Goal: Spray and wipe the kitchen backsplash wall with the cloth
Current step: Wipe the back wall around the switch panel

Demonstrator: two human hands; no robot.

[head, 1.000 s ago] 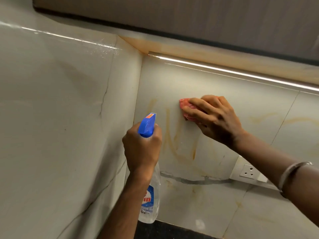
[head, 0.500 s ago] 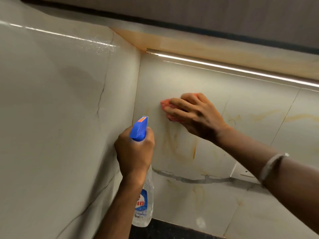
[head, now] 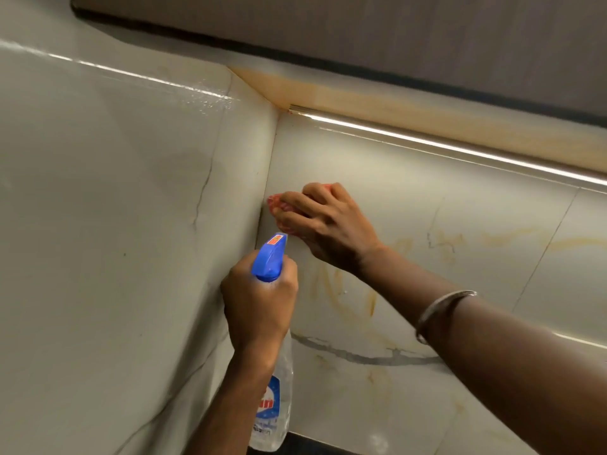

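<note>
Right hand [head: 323, 224], fingers bent and spread over a bunched pink-red cloth [head: 275, 205], grips that cloth and presses it against the pale glossy marble-look backsplash wall [head: 427, 198]. The cloth lies just beside the inside corner where this wall meets the adjoining pale side wall panel [head: 115, 224]; only its left edge and small patches between the fingers show. Left hand [head: 259, 303], below and slightly left of the right hand and apart from it, is clenched round the neck of a clear plastic spray bottle with a blue trigger head [head: 269, 261]. The nozzle points up toward the corner, just below the cloth; whether a finger rests on the trigger cannot be told. The bottle's transparent body, bearing a blue and red label, hangs upright behind the left forearm, its base near the dark countertop strip [head: 315, 449] at the lower edge. Yellow-brown streaks [head: 331, 284] mark the backsplash beneath the right hand, and a grey vein [head: 361, 356] runs across the tile lower down. A thin silver metal bangle [head: 440, 311] circles the right forearm. Along the top of the backsplash runs a bright linear light strip [head: 427, 139], under a tan ledge and a dark wood-grain upper cabinet [head: 361, 34]. Fine droplets glisten at the top of the side panel near the corner.
</note>
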